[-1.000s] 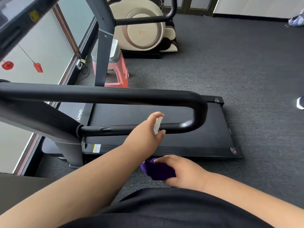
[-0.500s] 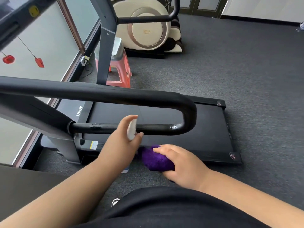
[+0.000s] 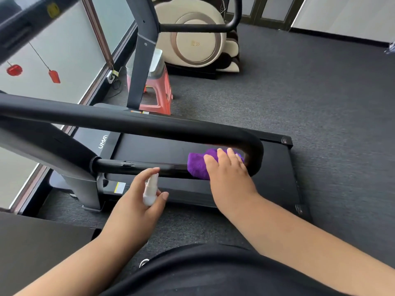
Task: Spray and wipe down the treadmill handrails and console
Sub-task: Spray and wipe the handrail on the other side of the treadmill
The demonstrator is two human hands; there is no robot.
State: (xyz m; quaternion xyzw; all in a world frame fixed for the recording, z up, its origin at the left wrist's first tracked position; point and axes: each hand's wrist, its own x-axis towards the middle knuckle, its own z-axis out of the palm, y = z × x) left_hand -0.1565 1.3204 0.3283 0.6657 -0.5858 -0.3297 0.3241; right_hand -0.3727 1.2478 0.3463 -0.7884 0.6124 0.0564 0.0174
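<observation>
The treadmill's black handrail (image 3: 132, 122) loops from the left, bends at the right and returns as a thinner lower bar (image 3: 136, 166). My right hand (image 3: 226, 174) presses a purple cloth (image 3: 197, 165) onto the lower bar close to the bend, fingers curved over the cloth. My left hand (image 3: 139, 199) grips a small white spray bottle (image 3: 150, 190) just below the lower bar, nozzle end up. The console (image 3: 19, 24) shows only as a dark blurred edge at the top left.
The treadmill deck (image 3: 275, 167) lies on grey carpet below the rail. A second treadmill post (image 3: 141, 56), a pink stool (image 3: 159, 92) and a cream machine (image 3: 192, 39) stand behind. A window wall (image 3: 64, 60) runs along the left. A dark surface (image 3: 32, 248) sits at the lower left.
My right hand lifted the purple cloth from below the rail up onto the lower bar near the bend. My left hand drew back with the spray bottle, down and away from the bar.
</observation>
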